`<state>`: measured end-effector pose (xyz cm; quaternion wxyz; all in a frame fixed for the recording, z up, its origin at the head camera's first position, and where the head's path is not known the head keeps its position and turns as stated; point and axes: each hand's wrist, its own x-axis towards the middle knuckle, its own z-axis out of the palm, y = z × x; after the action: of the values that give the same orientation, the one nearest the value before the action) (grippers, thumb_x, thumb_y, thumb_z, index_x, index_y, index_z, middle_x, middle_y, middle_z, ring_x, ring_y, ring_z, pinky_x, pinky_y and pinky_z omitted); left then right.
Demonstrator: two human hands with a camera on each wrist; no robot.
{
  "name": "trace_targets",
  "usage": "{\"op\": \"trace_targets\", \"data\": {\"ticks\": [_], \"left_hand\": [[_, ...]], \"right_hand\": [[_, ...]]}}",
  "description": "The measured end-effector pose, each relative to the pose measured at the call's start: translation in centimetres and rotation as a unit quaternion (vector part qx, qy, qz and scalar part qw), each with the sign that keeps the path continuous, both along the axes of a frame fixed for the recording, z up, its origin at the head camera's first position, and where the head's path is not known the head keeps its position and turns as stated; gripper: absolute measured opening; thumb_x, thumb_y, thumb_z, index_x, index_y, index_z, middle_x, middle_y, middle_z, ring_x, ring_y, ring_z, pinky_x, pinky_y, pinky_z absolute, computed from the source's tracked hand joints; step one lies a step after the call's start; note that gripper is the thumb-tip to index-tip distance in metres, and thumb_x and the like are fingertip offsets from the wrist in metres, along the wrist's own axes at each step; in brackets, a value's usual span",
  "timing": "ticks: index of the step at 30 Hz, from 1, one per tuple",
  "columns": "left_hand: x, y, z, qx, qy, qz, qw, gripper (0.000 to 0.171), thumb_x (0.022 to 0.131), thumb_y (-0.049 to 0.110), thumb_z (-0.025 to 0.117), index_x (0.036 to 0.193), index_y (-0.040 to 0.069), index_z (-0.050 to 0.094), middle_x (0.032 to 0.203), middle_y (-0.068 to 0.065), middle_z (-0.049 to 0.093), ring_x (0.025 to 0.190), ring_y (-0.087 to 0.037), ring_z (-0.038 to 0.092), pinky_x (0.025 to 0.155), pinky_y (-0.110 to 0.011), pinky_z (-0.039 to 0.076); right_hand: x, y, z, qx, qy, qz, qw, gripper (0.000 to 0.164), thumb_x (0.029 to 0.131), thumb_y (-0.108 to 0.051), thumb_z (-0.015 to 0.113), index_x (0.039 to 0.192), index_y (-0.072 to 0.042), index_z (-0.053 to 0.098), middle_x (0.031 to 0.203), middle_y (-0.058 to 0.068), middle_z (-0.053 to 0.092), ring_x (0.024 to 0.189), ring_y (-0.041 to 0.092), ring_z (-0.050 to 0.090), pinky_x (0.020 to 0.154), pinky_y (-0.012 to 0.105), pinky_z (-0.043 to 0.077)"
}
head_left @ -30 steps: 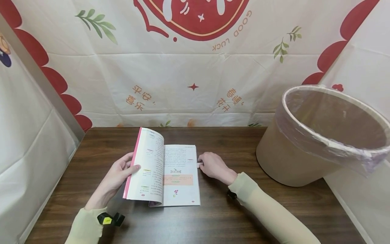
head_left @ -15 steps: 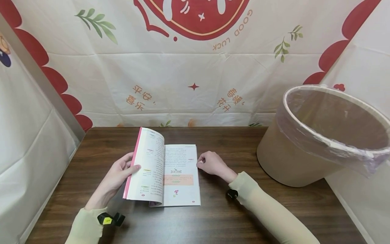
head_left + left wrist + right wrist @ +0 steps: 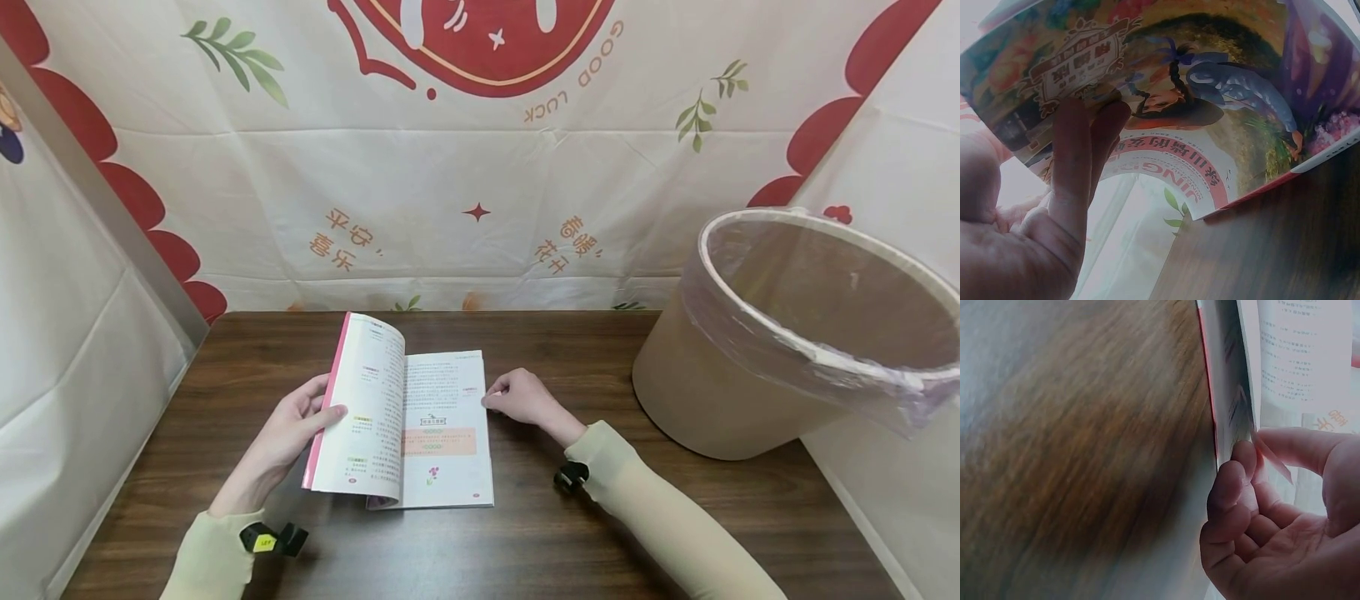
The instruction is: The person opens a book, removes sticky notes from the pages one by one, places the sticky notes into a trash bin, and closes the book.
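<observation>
An open book (image 3: pixel 442 387) lies on the table, its left half raised and curved, its right pages lying lower. My left hand (image 3: pixel 288 425) grips the raised half, thumb on the page and fingers behind the cover. That illustrated cover (image 3: pixel 1235 94) fills much of the left wrist view, with fingers (image 3: pixel 1072 156) against it. At the right page's outer edge, my right hand (image 3: pixel 525 398) pinches a small pale paper strip (image 3: pixel 1275 459) between thumb and index finger. In the right wrist view the strip sticks out from the page edge, and the upper pages stand slightly apart from those below.
A large beige bin (image 3: pixel 720 375) with a clear plastic liner stands at the right of the dark wooden table (image 3: pixel 247 358). A printed white cloth (image 3: pixel 450 167) hangs behind the table, and more white cloth covers both sides.
My right hand has shifted slightly up and left at the page edge, and the upper right part of the page has lifted a little. My left hand holds still.
</observation>
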<state>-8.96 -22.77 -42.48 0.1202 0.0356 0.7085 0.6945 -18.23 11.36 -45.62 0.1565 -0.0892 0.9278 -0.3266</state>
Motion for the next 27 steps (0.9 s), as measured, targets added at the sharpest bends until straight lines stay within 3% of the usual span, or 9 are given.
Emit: {"op": "trace_targets", "data": {"ticks": [12, 27], "left_hand": [[-0.2, 0.3, 0.1, -0.011, 0.0, 0.0, 0.9999, 0.061, 0.093, 0.014, 0.063, 0.143, -0.002, 0.033, 0.111, -0.016, 0.067, 0.087, -0.03, 0.069, 0.071, -0.041, 0.056], [-0.1, 0.4, 0.1, -0.001, -0.008, 0.003, 1.0, 0.06, 0.092, 0.014, 0.063, 0.144, 0.001, 0.034, 0.111, -0.015, 0.067, 0.088, -0.031, 0.069, 0.072, -0.043, 0.056]], "right_hand": [[0.2, 0.0, 1.6, -0.084, -0.033, -0.013, 0.996, 0.014, 0.082, -0.021, 0.069, 0.08, -0.007, 0.072, 0.07, 0.002, 0.064, 0.064, 0.014, 0.059, 0.057, 0.03, 0.049], [0.3, 0.0, 1.9, -0.102, -0.043, -0.023, 0.994, 0.014, 0.082, -0.022, 0.069, 0.085, -0.008, 0.073, 0.074, 0.005, 0.068, 0.07, 0.021, 0.064, 0.061, 0.038, 0.053]]}}
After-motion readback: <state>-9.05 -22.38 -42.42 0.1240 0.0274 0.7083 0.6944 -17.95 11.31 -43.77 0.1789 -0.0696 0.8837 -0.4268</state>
